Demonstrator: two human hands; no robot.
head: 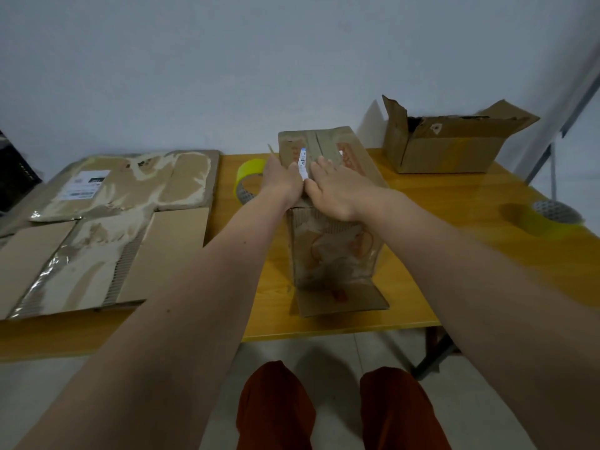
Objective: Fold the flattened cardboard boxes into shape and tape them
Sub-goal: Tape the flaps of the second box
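Observation:
A worn cardboard box (334, 254) stands folded into shape in the middle of the yellow table (454, 271). Both my hands rest on its top flaps, side by side. My left hand (281, 181) presses the left flap, fingers together and flat. My right hand (337, 186) lies flat on the right flap, fingers slightly spread. A white label strip shows between the hands at the seam. A roll of yellow tape (248, 178) stands just left of the box, behind my left hand. Neither hand holds the tape.
Flattened cardboard boxes (107, 228) cover the table's left part. An open, torn cardboard box (451, 141) stands at the back right. A second yellow tape roll (548, 219) lies near the right edge. My knees in red trousers show below the front edge.

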